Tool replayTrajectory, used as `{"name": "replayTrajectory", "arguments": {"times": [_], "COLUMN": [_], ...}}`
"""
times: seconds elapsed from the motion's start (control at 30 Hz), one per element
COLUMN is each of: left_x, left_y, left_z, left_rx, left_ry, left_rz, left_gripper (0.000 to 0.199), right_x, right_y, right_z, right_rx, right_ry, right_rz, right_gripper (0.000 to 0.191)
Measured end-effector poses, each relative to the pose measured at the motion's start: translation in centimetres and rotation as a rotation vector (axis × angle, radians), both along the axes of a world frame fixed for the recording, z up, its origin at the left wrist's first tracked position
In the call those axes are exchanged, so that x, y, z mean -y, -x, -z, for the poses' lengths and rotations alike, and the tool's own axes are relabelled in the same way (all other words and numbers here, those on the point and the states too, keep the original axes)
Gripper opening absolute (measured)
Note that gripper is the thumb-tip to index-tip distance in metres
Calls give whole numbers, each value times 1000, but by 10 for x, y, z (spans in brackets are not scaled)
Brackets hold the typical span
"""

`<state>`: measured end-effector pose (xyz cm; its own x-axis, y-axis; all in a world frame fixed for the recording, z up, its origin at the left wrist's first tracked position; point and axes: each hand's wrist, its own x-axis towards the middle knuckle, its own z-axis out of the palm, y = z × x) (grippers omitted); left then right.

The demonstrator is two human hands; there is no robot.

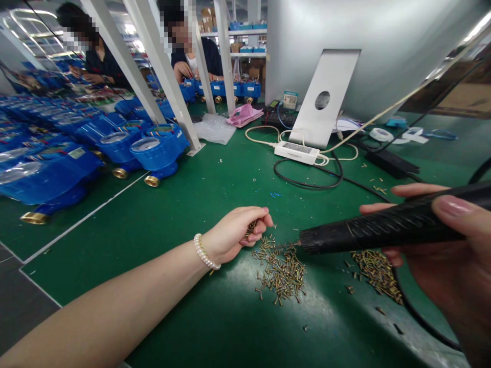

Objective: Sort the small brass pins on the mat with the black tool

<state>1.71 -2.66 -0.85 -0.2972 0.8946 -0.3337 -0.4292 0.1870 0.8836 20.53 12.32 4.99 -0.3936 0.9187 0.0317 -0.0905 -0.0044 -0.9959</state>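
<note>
Right hand (441, 255) clamps the screwdriver (383, 230) level — left hand (238, 232) pinches screws (282, 271), knuckles up.

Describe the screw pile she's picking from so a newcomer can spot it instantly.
On the green bench top, find the left hand wearing a pearl bracelet. The brass screw pile lies just right of its fingers, at the black driver tip. A second pile lies under the right hand.
</note>
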Motion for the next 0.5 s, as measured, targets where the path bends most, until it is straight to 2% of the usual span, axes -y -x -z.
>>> {"name": "replayTrajectory", "arguments": {"times": [0.13,0.5], "left_x": [0,0], "left_y": [0,0], "left_z": [0,-1], "left_rx": [0,-2], "left_ry": [-9,-5], "left_rz": [4,4], "left_gripper": [25,25], "right_x": [4,7], "right_y": [-1,1], "right_z": [-2,3], "right_rx": [32,10], "right_ry": [26,14], "right_rz": [-14,-53], "right_gripper": [37,37]}}
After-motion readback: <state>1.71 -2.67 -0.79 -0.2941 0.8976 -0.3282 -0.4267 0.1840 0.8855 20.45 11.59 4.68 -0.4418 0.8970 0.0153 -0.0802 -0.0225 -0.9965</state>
